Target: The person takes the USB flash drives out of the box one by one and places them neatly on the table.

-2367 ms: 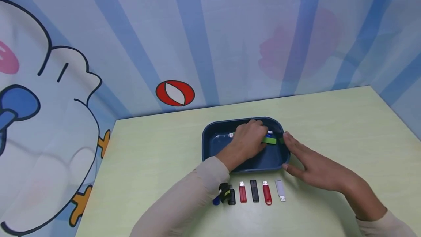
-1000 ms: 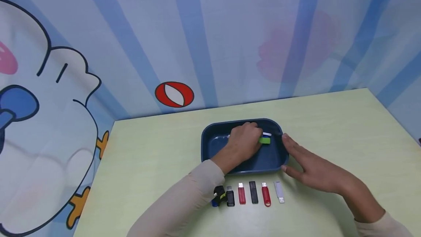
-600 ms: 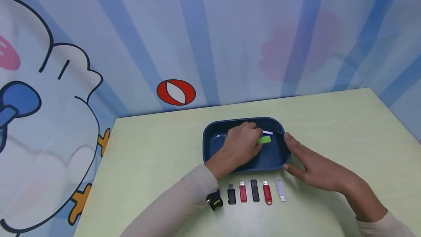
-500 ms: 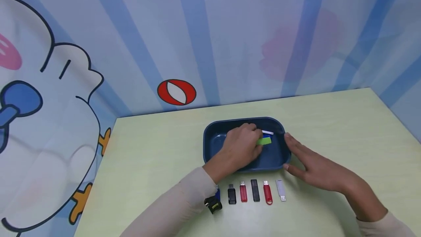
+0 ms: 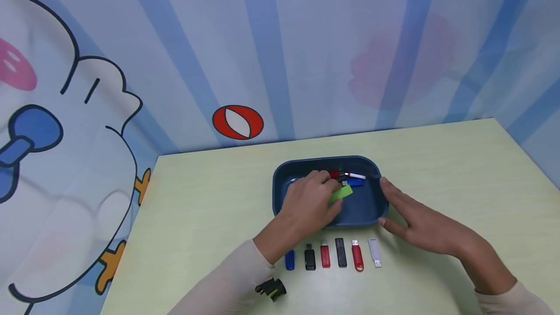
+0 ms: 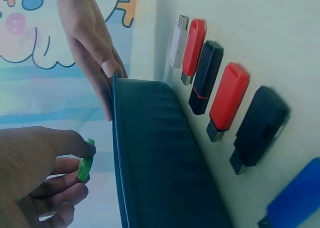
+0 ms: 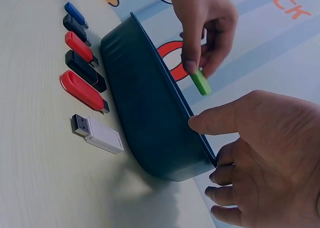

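My left hand [image 5: 306, 205] pinches a green USB stick [image 5: 341, 194] over the dark blue plastic tub [image 5: 345, 226]. In the left wrist view the stick [image 6: 86, 162] sits between thumb and fingers, above the rim. My right hand [image 5: 420, 220] lies against the tub's right end, fingers extended; the right wrist view shows its thumb touching the rim. Inside the tub are a blue USB stick [image 5: 355, 183], a slim white-ended one [image 5: 356, 176] and a red one [image 5: 334, 174] partly behind my left hand. Whatever lies beneath that hand is hidden.
In front of the tub, USB sticks lie in a row: blue [image 5: 289, 260], black [image 5: 310, 257], red [image 5: 325, 255], another black [image 5: 341, 253], another red [image 5: 357, 255] and white [image 5: 375, 253]. A black device [image 5: 271, 289] is at my left sleeve. A printed backdrop [image 5: 306, 52] stands behind the table.
My left hand has drawn back leftward and toward me with the green stick, uncovering the red and blue sticks in the tub. My right hand stays against the tub's end.
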`<state>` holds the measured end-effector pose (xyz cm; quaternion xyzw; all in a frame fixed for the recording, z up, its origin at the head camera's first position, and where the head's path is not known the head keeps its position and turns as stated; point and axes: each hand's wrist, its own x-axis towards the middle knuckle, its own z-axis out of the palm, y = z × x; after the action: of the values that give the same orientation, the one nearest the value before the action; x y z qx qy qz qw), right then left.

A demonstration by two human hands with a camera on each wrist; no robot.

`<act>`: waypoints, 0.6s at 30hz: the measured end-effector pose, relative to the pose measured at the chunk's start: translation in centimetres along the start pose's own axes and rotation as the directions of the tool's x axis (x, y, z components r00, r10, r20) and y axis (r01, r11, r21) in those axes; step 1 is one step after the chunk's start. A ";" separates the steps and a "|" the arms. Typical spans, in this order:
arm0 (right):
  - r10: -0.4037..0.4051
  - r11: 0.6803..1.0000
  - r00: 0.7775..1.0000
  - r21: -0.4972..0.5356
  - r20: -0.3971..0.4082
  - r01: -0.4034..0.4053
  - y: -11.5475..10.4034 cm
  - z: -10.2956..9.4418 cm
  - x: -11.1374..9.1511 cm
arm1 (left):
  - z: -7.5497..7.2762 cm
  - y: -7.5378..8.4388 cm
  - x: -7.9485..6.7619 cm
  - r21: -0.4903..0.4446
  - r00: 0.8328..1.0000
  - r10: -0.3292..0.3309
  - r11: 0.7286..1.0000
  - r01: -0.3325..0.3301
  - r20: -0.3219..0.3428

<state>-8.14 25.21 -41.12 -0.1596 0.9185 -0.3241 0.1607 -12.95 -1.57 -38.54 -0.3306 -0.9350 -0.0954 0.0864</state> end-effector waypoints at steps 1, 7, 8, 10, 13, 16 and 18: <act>0.001 1.000 1.000 -0.002 0.000 -0.001 0.0 0.0 0.0 | -0.1 -0.1 -0.3 -0.005 1.000 -0.007 1.000 0.007 -0.004; 0.020 1.000 1.000 -0.012 0.006 -0.020 -0.2 -0.1 0.1 | -0.7 -0.6 -2.3 -0.037 0.998 -0.031 0.999 0.029 -0.050; 0.023 1.000 1.000 -0.014 0.006 -0.023 -0.2 -0.1 0.1 | -0.8 -0.7 -2.6 -0.047 0.998 -0.035 0.998 0.032 -0.058; 0.026 1.000 1.000 -0.010 0.009 -0.025 -0.3 -0.1 0.2 | -1.0 -0.9 -3.3 -0.071 0.997 -0.048 0.997 0.043 -0.068; 0.025 1.000 1.000 -0.010 0.014 -0.025 -0.3 0.1 0.2 | -1.3 -1.0 -4.3 -0.097 0.995 -0.079 0.993 0.073 -0.065; 0.023 1.000 1.000 -0.016 0.015 -0.022 -0.2 0.2 0.3 | -1.5 -1.0 -5.2 -0.110 0.992 -0.118 0.988 0.112 -0.049; 0.020 1.000 1.000 -0.023 0.011 -0.020 -0.2 0.2 0.3 | -1.6 -0.9 -5.9 -0.113 0.989 -0.143 0.984 0.137 -0.042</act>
<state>-8.26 24.84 -41.24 -0.1538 0.9228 -0.3113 0.1671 -8.88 -6.17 -38.39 -0.2657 -0.9468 -0.1608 0.0846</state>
